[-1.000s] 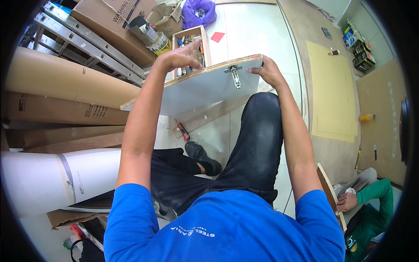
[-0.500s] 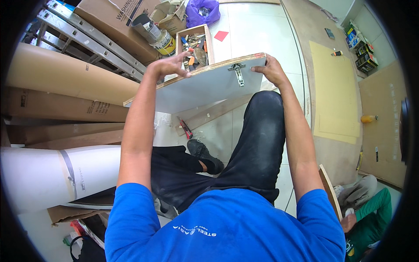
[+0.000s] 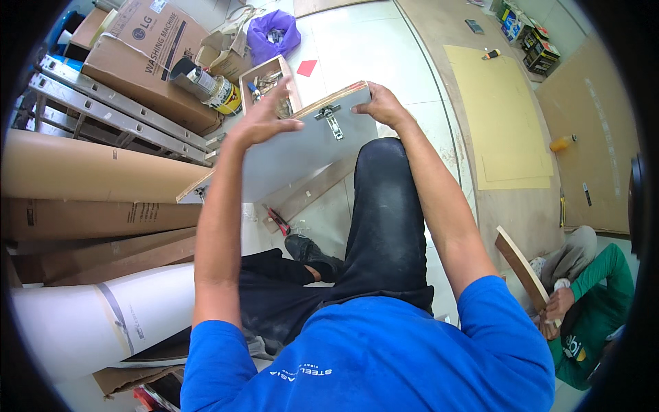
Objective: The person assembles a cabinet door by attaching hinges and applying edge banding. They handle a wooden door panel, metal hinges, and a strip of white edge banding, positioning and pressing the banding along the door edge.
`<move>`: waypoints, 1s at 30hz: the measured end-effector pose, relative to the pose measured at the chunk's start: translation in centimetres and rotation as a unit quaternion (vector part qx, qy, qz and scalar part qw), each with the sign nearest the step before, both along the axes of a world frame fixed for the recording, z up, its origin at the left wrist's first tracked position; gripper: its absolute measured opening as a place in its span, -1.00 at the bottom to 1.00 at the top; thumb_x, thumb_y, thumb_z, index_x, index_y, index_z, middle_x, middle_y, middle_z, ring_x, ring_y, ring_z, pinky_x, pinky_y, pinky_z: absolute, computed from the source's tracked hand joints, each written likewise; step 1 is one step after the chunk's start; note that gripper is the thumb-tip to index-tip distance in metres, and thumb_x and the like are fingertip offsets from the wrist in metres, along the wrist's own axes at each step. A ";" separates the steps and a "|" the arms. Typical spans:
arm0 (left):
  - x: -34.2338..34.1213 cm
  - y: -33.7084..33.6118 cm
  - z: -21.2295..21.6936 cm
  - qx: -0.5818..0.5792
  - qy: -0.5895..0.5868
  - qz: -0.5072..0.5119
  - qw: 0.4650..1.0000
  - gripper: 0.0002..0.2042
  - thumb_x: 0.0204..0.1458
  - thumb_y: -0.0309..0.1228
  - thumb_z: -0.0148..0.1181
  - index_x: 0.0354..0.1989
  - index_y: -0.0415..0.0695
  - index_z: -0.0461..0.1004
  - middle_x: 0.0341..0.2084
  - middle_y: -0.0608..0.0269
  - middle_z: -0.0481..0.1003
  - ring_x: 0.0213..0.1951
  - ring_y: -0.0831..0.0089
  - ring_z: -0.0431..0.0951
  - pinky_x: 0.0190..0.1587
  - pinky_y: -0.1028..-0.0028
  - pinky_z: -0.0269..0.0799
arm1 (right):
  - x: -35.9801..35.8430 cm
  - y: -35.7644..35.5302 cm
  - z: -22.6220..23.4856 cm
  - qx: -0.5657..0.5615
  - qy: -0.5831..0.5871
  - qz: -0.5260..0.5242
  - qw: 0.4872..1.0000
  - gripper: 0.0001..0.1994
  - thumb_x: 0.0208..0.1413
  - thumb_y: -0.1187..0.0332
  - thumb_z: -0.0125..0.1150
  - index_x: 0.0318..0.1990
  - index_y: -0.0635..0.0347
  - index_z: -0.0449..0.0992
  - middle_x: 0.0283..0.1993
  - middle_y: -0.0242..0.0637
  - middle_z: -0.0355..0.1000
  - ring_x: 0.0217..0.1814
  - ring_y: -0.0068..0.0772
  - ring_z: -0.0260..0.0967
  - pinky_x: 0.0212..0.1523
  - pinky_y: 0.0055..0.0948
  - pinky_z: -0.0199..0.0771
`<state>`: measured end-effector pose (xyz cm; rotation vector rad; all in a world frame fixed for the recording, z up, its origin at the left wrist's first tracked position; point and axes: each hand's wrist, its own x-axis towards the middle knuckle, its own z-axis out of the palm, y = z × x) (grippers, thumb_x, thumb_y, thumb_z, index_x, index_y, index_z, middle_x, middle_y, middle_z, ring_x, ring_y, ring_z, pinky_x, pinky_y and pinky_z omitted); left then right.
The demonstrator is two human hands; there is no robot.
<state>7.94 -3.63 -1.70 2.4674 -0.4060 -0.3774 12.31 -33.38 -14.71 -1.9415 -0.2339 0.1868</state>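
A grey-faced cabinet door panel point(image 3: 295, 156) with a bare plywood edge stands tilted in front of me. One metal concealed hinge point(image 3: 330, 122) is fixed near its right end; a second hinge point(image 3: 200, 193) shows partly at the left end, beside my forearm. My right hand point(image 3: 383, 106) grips the panel's upper right corner, thumb on the grey face and fingers behind. At the upper edge, my left hand point(image 3: 264, 125) is open with fingers and thumb spread, holding nothing. Whether its thumb touches the panel I cannot tell.
Behind the panel sits a wooden tool box point(image 3: 285, 67). A red utility knife point(image 3: 278, 221) lies on the floor by my shoe. Cardboard rolls point(image 3: 103, 165) and a ladder point(image 3: 123, 113) flank the left. At right, a co-worker in green point(image 3: 594, 309) holds a wooden board point(image 3: 522, 268).
The view has shifted, so most things sit further left. My left hand has lifted and spread its fingers at the panel's edge. The co-worker's board and hands show more fully.
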 end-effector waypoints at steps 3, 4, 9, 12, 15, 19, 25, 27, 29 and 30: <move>-0.7 -6.3 -0.6 0.081 -0.071 -0.032 0.994 0.09 -0.08 -0.26 0.53 0.58 -0.06 -0.11 0.23 -0.21 0.46 0.32 -0.06 0.42 0.44 0.10 0.17 | -0.1 0.1 0.1 0.017 -0.005 0.008 1.000 -0.42 -0.11 0.44 0.55 0.16 0.08 0.57 0.04 -0.21 0.63 0.08 -0.24 0.57 0.19 -0.30 0.49; -0.7 -7.6 -0.6 0.091 -0.072 -0.022 0.993 0.08 -0.08 -0.28 0.52 0.59 -0.05 -0.12 0.21 -0.19 0.48 0.31 -0.06 0.43 0.42 0.08 0.19 | -0.1 0.1 0.1 0.024 -0.006 0.010 1.000 -0.43 -0.12 0.44 0.55 0.15 0.08 0.57 0.03 -0.21 0.63 0.08 -0.24 0.57 0.18 -0.30 0.49; 1.3 -10.6 -0.5 0.120 -0.111 0.002 0.986 0.08 -0.07 -0.37 0.46 0.60 0.01 -0.15 0.17 -0.13 0.52 0.29 -0.06 0.44 0.34 -0.03 0.24 | 0.0 -0.2 0.0 0.018 0.010 0.015 1.000 -0.46 -0.11 0.46 0.55 0.13 0.09 0.58 -0.01 -0.21 0.65 0.05 -0.27 0.58 0.15 -0.30 0.51; 2.6 -11.2 -0.5 0.154 -0.108 -0.004 0.982 0.09 -0.12 -0.41 0.43 0.60 0.01 -0.16 0.23 -0.15 0.47 0.33 -0.08 0.40 0.36 -0.09 0.21 | 0.0 -0.4 0.0 0.020 0.009 0.019 1.000 -0.46 -0.10 0.47 0.55 0.13 0.09 0.59 -0.03 -0.21 0.65 0.04 -0.26 0.58 0.14 -0.30 0.51; 4.0 -12.1 -0.5 0.168 -0.094 -0.028 0.981 0.10 -0.15 -0.43 0.39 0.60 0.02 -0.16 0.29 -0.17 0.40 0.38 -0.10 0.33 0.39 -0.18 0.15 | 0.1 -0.4 0.0 0.023 0.004 0.023 0.999 -0.45 -0.12 0.47 0.56 0.13 0.09 0.59 -0.02 -0.19 0.65 0.06 -0.24 0.58 0.16 -0.29 0.51; 6.0 -14.3 -0.5 0.167 -0.104 -0.068 0.978 0.20 -0.26 -0.40 0.50 0.60 -0.02 -0.19 0.30 -0.20 0.39 0.35 -0.11 0.37 0.39 0.14 0.27 | 0.1 -0.3 -0.1 0.015 -0.001 0.021 1.000 -0.45 -0.13 0.46 0.57 0.11 0.09 0.60 0.00 -0.16 0.64 0.08 -0.19 0.57 0.18 -0.27 0.50; 8.5 -17.9 0.4 0.019 -0.046 -0.011 0.999 0.11 -0.05 -0.25 0.46 0.59 -0.17 -0.23 0.35 -0.24 0.33 0.37 -0.10 0.35 0.42 0.24 0.25 | 0.3 -0.7 -0.5 -0.020 -0.001 0.038 0.999 -0.40 -0.17 0.39 0.60 0.14 0.10 0.59 0.04 -0.11 0.62 0.13 -0.11 0.56 0.22 -0.25 0.49; 9.0 -17.6 1.2 -0.125 -0.026 0.047 0.991 0.07 0.04 -0.23 0.42 0.59 -0.19 -0.25 0.33 -0.29 0.34 0.33 -0.08 0.40 0.40 0.18 0.26 | 0.3 -0.8 -0.6 0.004 -0.006 0.048 0.999 -0.41 -0.17 0.39 0.60 0.14 0.08 0.59 0.03 -0.12 0.63 0.12 -0.11 0.56 0.21 -0.25 0.50; 9.3 -16.1 2.0 -0.205 0.026 0.050 0.977 0.09 0.02 -0.22 0.45 0.59 -0.19 -0.25 0.36 -0.36 0.28 0.37 -0.12 0.33 0.43 0.11 0.20 | 0.3 -0.9 -0.5 -0.024 -0.023 0.025 0.999 -0.42 -0.16 0.39 0.60 0.13 0.06 0.60 0.00 -0.13 0.64 0.09 -0.11 0.57 0.18 -0.25 0.51; 9.2 -15.1 2.1 -0.176 0.057 0.028 0.982 0.11 0.01 -0.23 0.47 0.59 -0.18 -0.25 0.38 -0.36 0.24 0.40 -0.10 0.27 0.45 0.09 0.16 | 0.3 -0.8 -0.5 -0.041 -0.027 0.013 0.999 -0.42 -0.16 0.39 0.60 0.13 0.05 0.61 -0.01 -0.13 0.64 0.07 -0.12 0.58 0.17 -0.25 0.52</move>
